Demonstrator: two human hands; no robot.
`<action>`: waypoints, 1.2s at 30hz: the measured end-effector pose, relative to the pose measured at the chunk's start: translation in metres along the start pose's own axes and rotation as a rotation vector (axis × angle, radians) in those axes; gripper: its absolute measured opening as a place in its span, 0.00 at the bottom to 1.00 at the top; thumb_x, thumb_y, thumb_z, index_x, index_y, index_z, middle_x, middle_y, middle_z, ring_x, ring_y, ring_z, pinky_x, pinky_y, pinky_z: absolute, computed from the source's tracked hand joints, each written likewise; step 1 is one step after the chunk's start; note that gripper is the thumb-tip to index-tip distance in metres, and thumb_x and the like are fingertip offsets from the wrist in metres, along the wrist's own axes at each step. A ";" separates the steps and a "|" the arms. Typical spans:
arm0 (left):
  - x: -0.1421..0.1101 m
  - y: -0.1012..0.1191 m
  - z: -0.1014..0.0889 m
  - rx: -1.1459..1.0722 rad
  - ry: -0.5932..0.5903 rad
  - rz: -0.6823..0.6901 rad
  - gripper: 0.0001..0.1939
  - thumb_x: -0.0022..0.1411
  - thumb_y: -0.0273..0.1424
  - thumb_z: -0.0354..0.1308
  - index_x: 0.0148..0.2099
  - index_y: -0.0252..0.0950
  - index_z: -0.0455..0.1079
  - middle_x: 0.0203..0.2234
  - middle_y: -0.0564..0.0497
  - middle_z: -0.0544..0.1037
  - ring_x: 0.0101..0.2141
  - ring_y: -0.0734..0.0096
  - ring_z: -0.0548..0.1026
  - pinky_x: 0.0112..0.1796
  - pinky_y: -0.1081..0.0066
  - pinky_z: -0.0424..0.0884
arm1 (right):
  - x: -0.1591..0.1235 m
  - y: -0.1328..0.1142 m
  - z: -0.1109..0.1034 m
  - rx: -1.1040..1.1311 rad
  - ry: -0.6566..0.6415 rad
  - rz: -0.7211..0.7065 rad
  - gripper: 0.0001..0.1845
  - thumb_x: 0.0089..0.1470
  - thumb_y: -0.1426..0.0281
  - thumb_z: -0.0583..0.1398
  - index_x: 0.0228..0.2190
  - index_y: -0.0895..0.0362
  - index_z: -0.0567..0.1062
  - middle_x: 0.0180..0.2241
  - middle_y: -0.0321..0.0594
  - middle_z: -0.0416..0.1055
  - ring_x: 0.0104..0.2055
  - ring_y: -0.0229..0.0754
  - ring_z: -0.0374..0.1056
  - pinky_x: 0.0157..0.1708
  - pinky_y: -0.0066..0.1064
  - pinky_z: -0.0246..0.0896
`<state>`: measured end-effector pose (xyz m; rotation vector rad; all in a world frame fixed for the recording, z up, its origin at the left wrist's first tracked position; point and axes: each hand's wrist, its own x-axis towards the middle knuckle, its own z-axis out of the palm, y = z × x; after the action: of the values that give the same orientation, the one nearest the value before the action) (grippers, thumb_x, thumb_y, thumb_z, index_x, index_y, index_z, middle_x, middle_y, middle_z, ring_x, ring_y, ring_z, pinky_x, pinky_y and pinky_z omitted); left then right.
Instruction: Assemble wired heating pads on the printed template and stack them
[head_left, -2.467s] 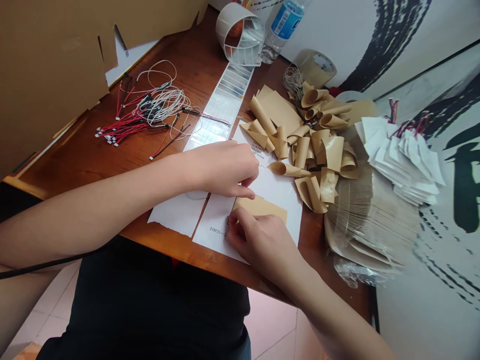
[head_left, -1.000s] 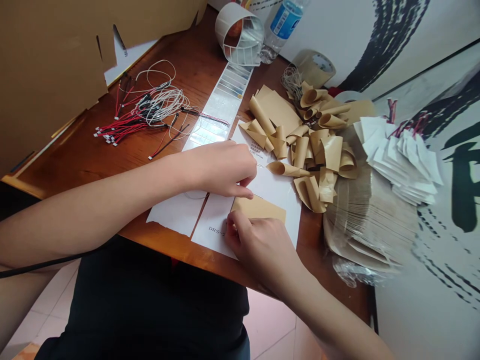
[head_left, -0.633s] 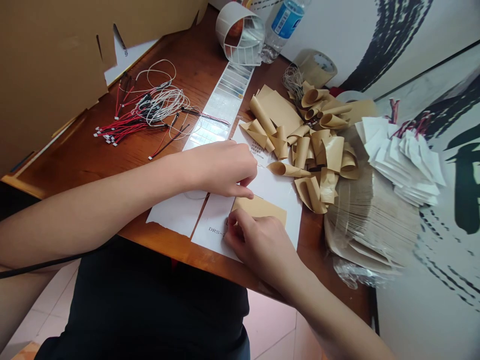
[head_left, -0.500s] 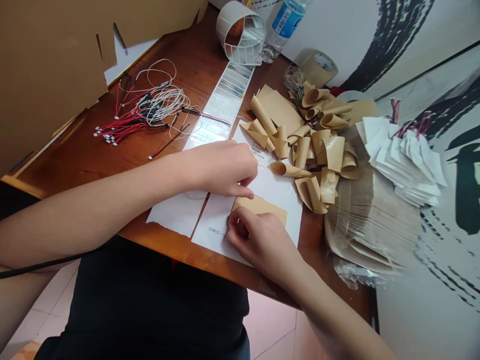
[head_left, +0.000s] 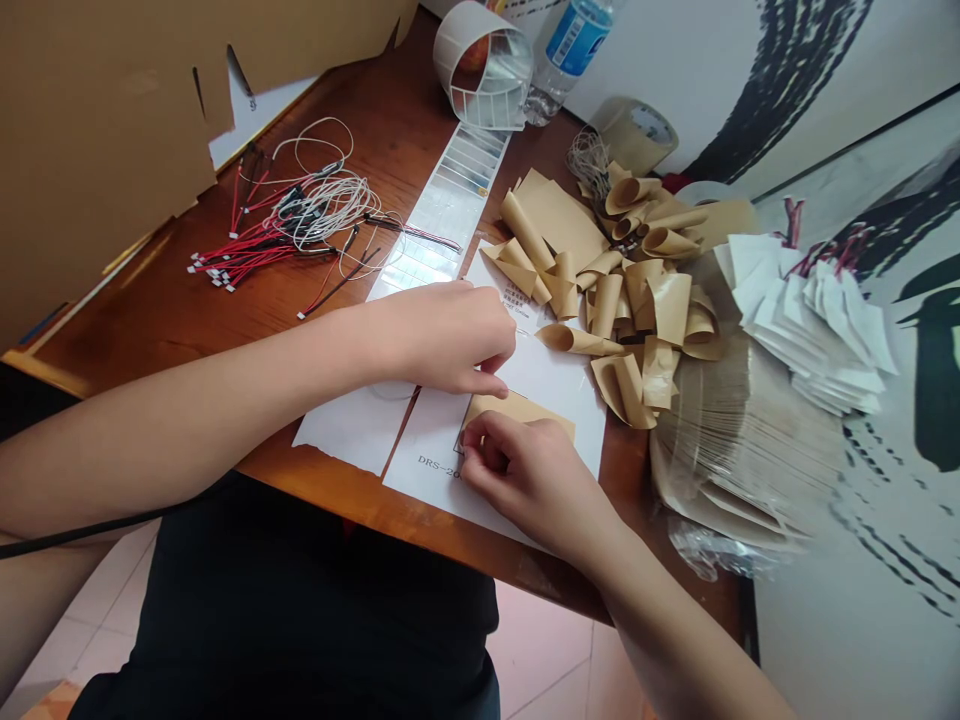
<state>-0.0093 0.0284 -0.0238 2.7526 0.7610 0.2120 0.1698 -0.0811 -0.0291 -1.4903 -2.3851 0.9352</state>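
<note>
Along the near edge of the table (head_left: 390, 120), your work sits on 2 white paper sheets (head_left: 420, 430), with bare wood just below them and little room to the right, where curled tan paper strips (head_left: 615, 310) crowd in. The tan paper card (head_left: 517, 412) lies flat on the right sheet, its left end under your right hand (head_left: 532, 480). That hand is narrow, its fingers (head_left: 480, 445) curled down and pinching the card's edge. Against the earlier frame, it sits further right, baring more of the printed DRS-20 code (head_left: 439, 467). Your left hand (head_left: 442, 335) hardly differs: it arches just above the card, fingertips (head_left: 491, 385) down on the paper, forearm across from the left. You cannot tell whether it holds anything.
</note>
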 end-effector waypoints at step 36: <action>0.000 0.003 -0.003 -0.001 -0.032 -0.035 0.15 0.66 0.43 0.61 0.33 0.38 0.80 0.32 0.46 0.81 0.33 0.63 0.76 0.29 0.65 0.57 | 0.004 0.007 -0.006 -0.013 0.038 -0.006 0.06 0.52 0.75 0.57 0.26 0.53 0.69 0.17 0.27 0.65 0.19 0.33 0.59 0.25 0.26 0.53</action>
<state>-0.0089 0.0266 -0.0206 2.7330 0.7995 0.1603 0.1757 -0.0728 -0.0296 -1.4916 -2.3717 0.8834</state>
